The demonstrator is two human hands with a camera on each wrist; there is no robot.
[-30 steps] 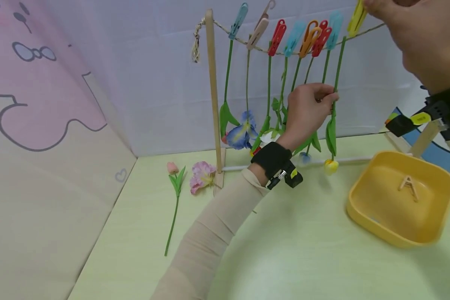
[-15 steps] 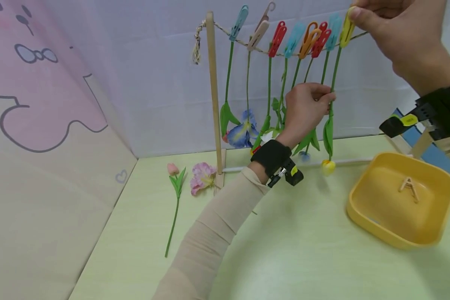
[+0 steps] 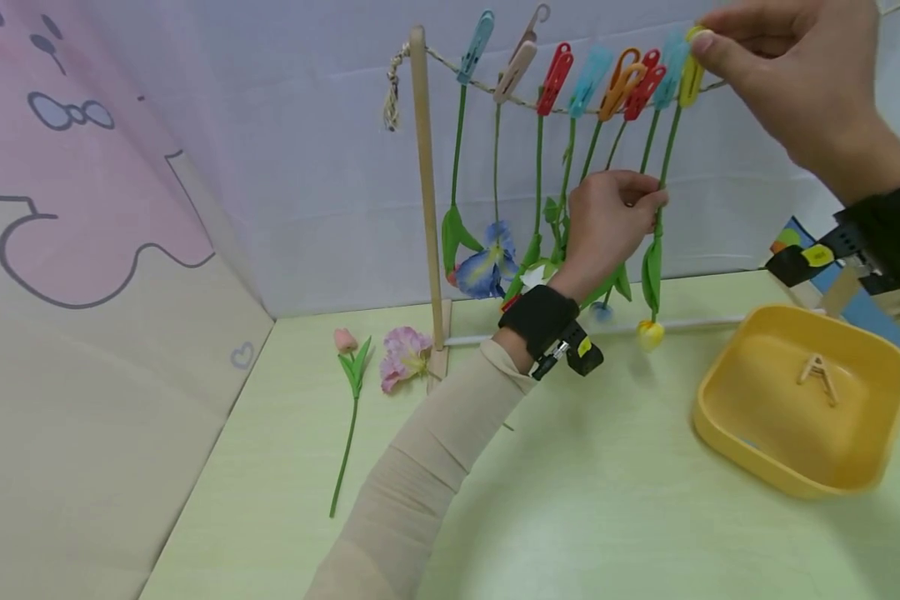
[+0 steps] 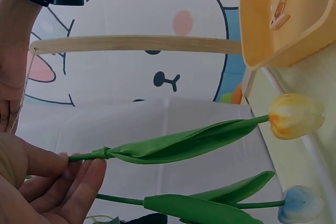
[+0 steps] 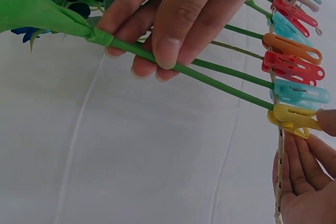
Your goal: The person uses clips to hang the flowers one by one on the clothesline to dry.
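My left hand [image 3: 611, 221] pinches the green stem of an upside-down yellow tulip [image 3: 651, 335] between thumb and fingers. In the left wrist view the tulip's bloom [image 4: 296, 116] hangs beside a pale blue one [image 4: 301, 204]. Up at the rope, my right hand [image 3: 802, 83] pinches a yellow clothespin [image 3: 692, 79] by its handle end. The right wrist view shows this clothespin [image 5: 294, 119] at the rope [image 5: 280, 182], with the top of the tulip's stem [image 5: 220, 85] at its jaws.
Blue, beige, red and orange clothespins [image 3: 620, 83] hold several flowers, including a blue iris [image 3: 487, 271], along the rope left of the yellow one. A wooden post [image 3: 424, 183] carries the rope. On the table lie a pink tulip [image 3: 346, 340], a pink-purple flower [image 3: 405, 358] and a yellow basin [image 3: 802, 483] with a wooden clothespin [image 3: 819, 377].
My right hand has brought the yellow clothespin down and left, from above the rope to the stem's top end. My left hand and the yellow tulip have shifted slightly left.
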